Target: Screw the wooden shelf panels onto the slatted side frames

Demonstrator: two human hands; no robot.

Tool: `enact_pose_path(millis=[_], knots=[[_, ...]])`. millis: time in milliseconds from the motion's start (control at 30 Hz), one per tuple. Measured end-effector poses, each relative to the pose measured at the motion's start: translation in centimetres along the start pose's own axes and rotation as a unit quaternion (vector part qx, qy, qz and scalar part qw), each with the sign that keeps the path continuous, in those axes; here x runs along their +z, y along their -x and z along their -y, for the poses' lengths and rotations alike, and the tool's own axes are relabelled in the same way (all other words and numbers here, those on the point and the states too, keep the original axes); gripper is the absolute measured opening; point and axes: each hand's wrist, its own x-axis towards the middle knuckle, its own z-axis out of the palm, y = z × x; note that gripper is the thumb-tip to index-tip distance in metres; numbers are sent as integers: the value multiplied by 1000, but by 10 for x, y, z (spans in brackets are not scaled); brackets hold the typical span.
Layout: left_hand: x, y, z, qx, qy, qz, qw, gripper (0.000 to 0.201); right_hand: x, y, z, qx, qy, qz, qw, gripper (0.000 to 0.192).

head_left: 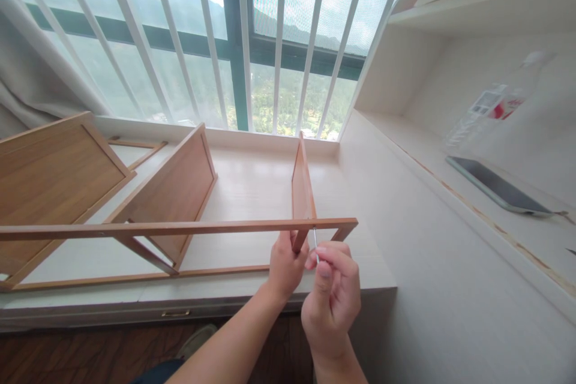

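A wooden shelf rack lies on its side on the pale window ledge, with a long rail [225,228] running across its near side. My left hand [287,267] is closed around the near end of the rightmost shelf board [302,183], just below the rail; part of its grip is hidden. Between the fingertips of my right hand [333,294] is a thin metal hex key [315,241]. Its upper end meets the rail close to where that board joins. Two more shelf boards, a middle one [173,192] and a left one [58,180], slant across the rack.
White window bars [279,42] stand behind the ledge [252,183]. On the right, a cabinet shelf bears a phone [499,185] and a clear plastic bottle [499,102]. A grey curtain [36,66] hangs at left, above the dark wooden floor [67,354].
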Motion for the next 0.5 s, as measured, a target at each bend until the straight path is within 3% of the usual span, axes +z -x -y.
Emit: enact_pose_path(millis=[500], knots=[[-1,-2,-4,-26,39,1,999,10,1,2,-1,-1,0,9,1000,21]])
